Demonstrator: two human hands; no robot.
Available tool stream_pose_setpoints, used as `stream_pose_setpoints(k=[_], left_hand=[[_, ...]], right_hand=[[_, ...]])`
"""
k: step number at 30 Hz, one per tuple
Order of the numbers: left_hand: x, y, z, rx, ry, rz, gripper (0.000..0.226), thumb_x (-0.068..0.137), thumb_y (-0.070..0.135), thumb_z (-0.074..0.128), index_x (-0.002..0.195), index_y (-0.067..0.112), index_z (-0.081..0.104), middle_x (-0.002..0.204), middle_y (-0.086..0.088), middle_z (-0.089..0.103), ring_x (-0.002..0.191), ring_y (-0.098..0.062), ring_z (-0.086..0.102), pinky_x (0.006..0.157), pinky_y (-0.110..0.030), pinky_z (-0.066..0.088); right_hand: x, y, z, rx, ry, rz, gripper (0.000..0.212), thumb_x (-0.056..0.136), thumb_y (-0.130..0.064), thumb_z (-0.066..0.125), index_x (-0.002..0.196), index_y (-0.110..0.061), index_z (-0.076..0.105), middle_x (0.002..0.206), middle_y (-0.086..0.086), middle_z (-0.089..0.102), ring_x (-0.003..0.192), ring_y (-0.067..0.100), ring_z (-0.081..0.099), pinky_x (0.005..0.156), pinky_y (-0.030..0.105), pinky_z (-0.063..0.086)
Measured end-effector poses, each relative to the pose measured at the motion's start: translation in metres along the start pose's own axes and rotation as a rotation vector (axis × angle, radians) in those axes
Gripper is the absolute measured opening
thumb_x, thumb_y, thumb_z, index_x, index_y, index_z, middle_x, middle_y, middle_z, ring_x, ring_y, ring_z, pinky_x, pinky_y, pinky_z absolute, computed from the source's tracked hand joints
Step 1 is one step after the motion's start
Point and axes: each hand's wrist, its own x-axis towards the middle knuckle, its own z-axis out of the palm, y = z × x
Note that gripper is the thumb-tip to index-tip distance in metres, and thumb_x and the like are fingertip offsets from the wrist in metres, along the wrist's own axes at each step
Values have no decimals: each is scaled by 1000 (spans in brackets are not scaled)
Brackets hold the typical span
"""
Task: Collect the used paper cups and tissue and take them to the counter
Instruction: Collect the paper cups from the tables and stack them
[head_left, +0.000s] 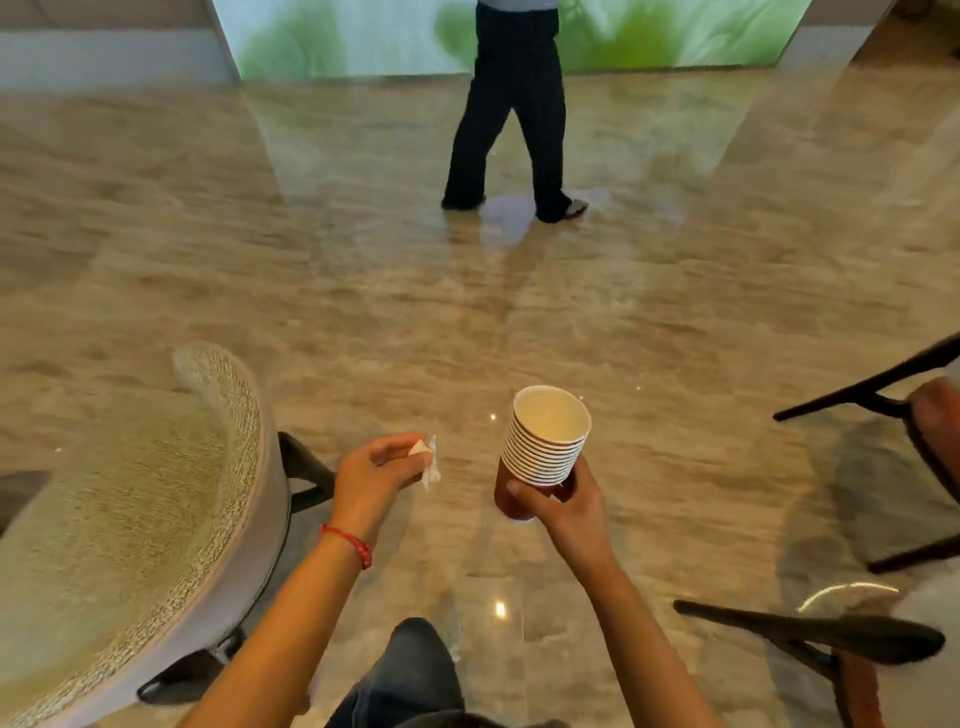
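A stack of several nested paper cups (544, 441), white inside with dark red walls, tilts slightly to the right in front of me. My right hand (563, 506) grips the stack around its lower part. A small crumpled white tissue (427, 457) pokes out from the fingertips of my left hand (376, 475), which is closed on it. A red thread bracelet sits on my left wrist. Both hands hover above the polished floor, about a hand's width apart. No counter shows in this view.
A woven beige armchair (156, 519) stands close on my left. Dark chair legs and reddish seats (924, 431) crowd the right edge. A person in dark trousers (511, 119) walks across the glossy marble floor ahead. A green-lit wall panel (363, 36) lies beyond.
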Motion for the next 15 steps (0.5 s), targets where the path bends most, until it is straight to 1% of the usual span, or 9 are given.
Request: stream_pose_setpoints(k=[1,2,4,8,10,12,14,15], left_hand=[[17,10,1,-8,2,1,29,77,-6,67,105,0,66,87,-10,67,79,-19,64,65,-21,57],[33,19,2,-13,8,6,30,77,-7,67,106,0,65,91,-14,67,81,-21,63,66,-20,57],[63,33,5,-16,35,15,33,76,-8,66,109,-3,64,96,-17,65,83,-23,62,63,-15,55],[113,51,15,-45,88,18,32,76,-9,67,106,-1,65,90,-15,67,76,-17,63,58,-12,54],[139,59,24,-61,120,16,32,75,-10,67,106,-1,65,85,-11,67,74,-14,63,55,-11,52],[170,67,34,-76,159,20,32,75,-11,66,106,-2,65,81,-7,66,72,-14,61,55,-11,52],[200,76,42,-91,209,23,32,75,-10,66,106,-2,65,83,-9,66,74,-15,61,57,-11,53],[215,81,45,-107,238,26,32,75,-10,66,106,-1,65,85,-10,66,75,-16,62,58,-12,54]], right_hand=[[20,-7,5,-12,-4,-8,65,67,-9,83,123,-16,51,110,-8,65,98,2,63,75,13,50],[38,-13,10,-24,-12,-18,65,66,-10,83,122,-17,51,110,-9,64,99,3,63,75,12,50],[73,-24,18,-27,-34,-23,64,66,-10,83,121,-21,51,110,-10,64,100,2,62,78,14,51],[137,-37,28,-56,-90,-21,66,67,-11,82,123,-22,49,113,-8,63,104,8,61,85,25,53],[174,-42,32,-59,-127,-32,64,68,-9,81,122,-22,49,113,-8,63,104,8,61,83,24,53],[216,-47,37,-68,-170,-50,61,68,-8,81,118,-27,51,110,-11,63,101,4,62,79,18,53],[256,-52,44,-61,-225,-59,60,69,-7,81,116,-30,51,110,-14,63,100,0,62,79,16,52],[277,-56,47,-62,-253,-68,61,69,-7,81,117,-29,50,111,-13,63,101,1,62,79,16,52]])
